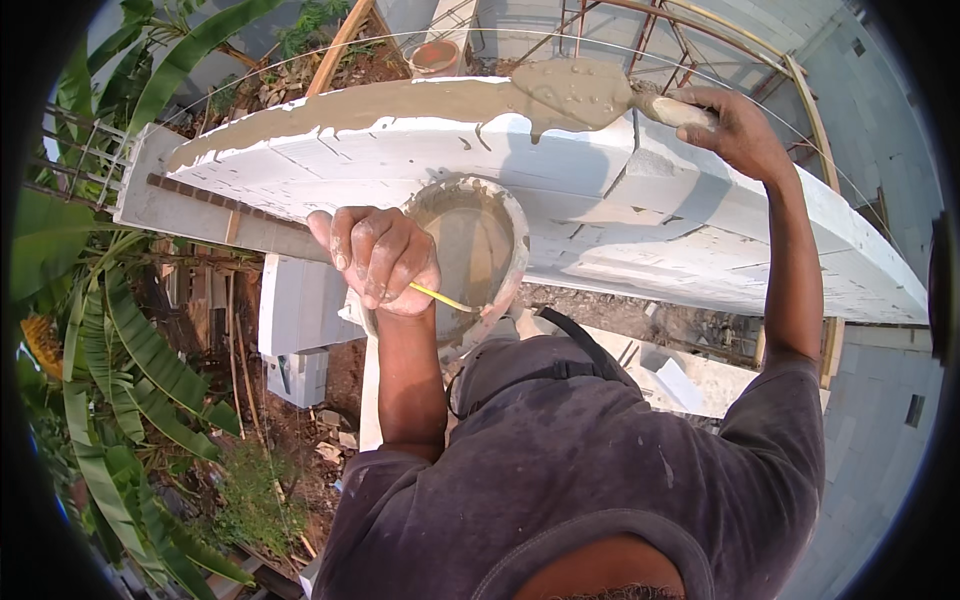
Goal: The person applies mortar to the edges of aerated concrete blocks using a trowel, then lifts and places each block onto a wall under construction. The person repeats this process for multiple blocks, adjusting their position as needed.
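My right hand (738, 128) is closed around the handle of a trowel (575, 95). The trowel's blade, coated in wet grey mortar, lies over the top of a curved-looking white block wall (420, 150). To the left of the blade, a band of mortar (350, 108) covers the wall's top and drips a little down its near face. My left hand (385, 255), smeared with mortar, is closed on the thin yellow handle of a bucket (515, 235). Mortar crusts the bucket's rim, and more mortar sits inside. The bucket is between my body and the wall.
A concrete column (150, 180) with bare rebar stands at the wall's left end. White blocks (300, 305) are stacked at lower left, beside banana leaves (150, 370). Metal scaffolding (680, 35) rises beyond the wall. A thin string (540, 32) runs along the wall's far side.
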`<state>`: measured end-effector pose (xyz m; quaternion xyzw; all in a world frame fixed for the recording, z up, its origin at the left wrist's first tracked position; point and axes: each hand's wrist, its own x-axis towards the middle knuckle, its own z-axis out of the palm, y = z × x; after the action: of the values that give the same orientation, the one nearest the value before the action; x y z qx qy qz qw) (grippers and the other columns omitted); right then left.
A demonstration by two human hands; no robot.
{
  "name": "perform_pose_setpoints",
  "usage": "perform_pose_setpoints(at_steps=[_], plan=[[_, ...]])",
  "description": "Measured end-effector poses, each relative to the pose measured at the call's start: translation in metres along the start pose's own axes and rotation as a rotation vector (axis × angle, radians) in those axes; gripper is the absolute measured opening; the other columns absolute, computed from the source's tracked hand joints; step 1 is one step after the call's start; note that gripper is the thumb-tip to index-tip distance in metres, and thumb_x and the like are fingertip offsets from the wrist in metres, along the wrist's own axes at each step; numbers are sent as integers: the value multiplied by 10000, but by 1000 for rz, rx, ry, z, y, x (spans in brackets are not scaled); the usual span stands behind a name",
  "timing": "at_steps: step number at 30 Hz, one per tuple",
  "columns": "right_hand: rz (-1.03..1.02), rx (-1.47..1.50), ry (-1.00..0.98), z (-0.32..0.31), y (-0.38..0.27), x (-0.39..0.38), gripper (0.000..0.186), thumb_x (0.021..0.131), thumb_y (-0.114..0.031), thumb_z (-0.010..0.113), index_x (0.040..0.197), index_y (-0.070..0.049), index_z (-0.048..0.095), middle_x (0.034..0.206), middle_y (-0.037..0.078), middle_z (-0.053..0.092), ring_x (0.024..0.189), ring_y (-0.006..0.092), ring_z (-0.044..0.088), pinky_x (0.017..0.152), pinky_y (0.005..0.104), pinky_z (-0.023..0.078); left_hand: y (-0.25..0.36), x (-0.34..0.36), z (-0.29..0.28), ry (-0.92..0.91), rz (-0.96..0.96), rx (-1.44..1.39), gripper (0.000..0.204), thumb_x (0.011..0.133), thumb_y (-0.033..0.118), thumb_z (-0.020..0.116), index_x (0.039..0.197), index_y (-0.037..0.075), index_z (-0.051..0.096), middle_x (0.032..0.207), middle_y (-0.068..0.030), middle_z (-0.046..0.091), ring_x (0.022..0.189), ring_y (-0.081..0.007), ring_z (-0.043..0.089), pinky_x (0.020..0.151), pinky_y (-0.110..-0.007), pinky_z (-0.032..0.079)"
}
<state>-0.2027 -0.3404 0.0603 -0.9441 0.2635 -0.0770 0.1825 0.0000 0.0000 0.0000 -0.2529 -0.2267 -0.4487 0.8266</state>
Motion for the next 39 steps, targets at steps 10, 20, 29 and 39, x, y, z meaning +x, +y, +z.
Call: perform_pose_setpoints(at_steps=[10,20,29,39], plan=[[-4,-338,224,-27,20,-56,452,779,-180,776,1214,-169,655,1135,80,695,996,285,666,857,385,527,-24,-19,-21,48,36,-3,507,1027,387,395,652,60,490,461,-33,444,324,-108,492,311,-213,420],[-430,-169,55,23,-43,-70,385,759,-163,747,1136,-140,671,1069,42,687,951,266,662,776,389,541,-52,-31,-24,74,-4,19,471,987,352,381,643,44,471,454,-43,434,339,-130,520,291,-210,407],[-453,-243,-633,174,-94,-43,222,732,-166,711,937,-84,729,894,147,712,869,323,687,731,421,537,-87,-17,-23,100,-84,18,501,1022,379,376,648,61,478,459,-39,445,349,-124,530,297,-207,409],[-153,579,-519,62,29,-61,437,707,-144,809,1123,-52,713,1004,84,721,881,200,652,825,322,500,-105,1,-12,-9,-72,-24,521,1023,432,385,659,74,482,459,-17,406,348,-116,511,302,-209,379]])
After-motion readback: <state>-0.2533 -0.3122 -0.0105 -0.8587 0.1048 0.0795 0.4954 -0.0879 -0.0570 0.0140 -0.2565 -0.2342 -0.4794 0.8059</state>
